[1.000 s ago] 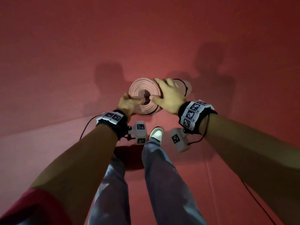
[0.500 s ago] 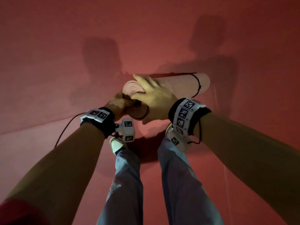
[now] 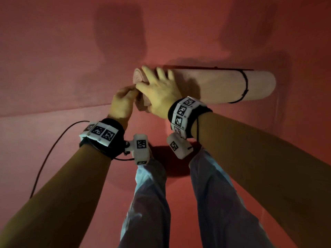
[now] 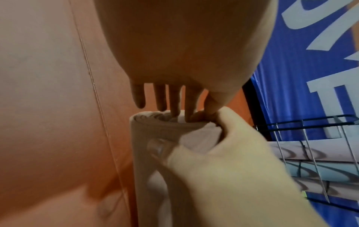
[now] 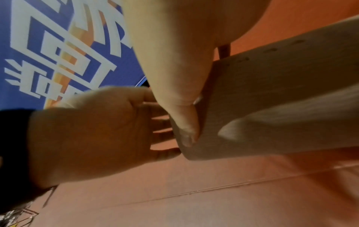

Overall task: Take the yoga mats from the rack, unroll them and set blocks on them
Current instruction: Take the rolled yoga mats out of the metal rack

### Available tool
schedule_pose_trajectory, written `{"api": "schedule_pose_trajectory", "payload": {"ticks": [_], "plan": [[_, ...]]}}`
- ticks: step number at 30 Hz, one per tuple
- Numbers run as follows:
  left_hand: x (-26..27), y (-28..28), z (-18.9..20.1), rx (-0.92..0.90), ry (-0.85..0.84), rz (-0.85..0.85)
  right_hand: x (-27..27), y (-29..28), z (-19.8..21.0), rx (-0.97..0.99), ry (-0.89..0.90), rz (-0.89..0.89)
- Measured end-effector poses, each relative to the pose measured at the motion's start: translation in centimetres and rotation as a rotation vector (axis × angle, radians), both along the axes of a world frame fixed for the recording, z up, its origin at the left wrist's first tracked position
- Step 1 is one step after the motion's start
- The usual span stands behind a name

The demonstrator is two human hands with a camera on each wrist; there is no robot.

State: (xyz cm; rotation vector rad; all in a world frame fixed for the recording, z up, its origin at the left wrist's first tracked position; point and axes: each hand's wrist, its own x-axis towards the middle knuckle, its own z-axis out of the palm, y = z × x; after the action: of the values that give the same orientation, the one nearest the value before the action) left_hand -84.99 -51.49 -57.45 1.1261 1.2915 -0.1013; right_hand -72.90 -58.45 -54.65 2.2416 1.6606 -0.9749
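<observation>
A rolled pink yoga mat [image 3: 223,86] lies level above the red floor, its length running to the right, with a black strap [image 3: 245,85] round its far end. My right hand [image 3: 159,93] wraps over the near left end of the roll, thumb at the rim. My left hand [image 3: 123,101] meets the spiral end face with straight fingers. In the left wrist view the fingertips [image 4: 175,112] touch the coiled end of the mat [image 4: 147,153] while the right hand [image 4: 223,153] grips it. In the right wrist view the thumb [image 5: 184,122] presses the mat [image 5: 272,92].
A wire rack [image 4: 310,153] with more rolled mats stands at the right of the left wrist view, before a blue banner [image 4: 310,61]. Red floor [image 3: 71,51] lies all around. My legs [image 3: 148,203] are below the hands. A black cable [image 3: 50,154] hangs from the left wrist.
The mat has swung from end-on to lying crosswise, its far end now out to the right. Both hands stayed at its near end, and my feet shifted.
</observation>
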Motion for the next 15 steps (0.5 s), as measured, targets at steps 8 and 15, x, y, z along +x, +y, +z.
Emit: {"api": "schedule_pose_trajectory", "payload": {"ticks": [8, 15], "plan": [[-2.6, 0.0, -6.2, -0.109, 0.017, -0.021, -2.4, -1.4, -9.0, 0.089, 0.176, -0.214], [-3.2, 0.6, -11.9, 0.046, 0.172, -0.077, -0.4, -5.1, -14.7, -0.016, -0.027, -0.286]]}}
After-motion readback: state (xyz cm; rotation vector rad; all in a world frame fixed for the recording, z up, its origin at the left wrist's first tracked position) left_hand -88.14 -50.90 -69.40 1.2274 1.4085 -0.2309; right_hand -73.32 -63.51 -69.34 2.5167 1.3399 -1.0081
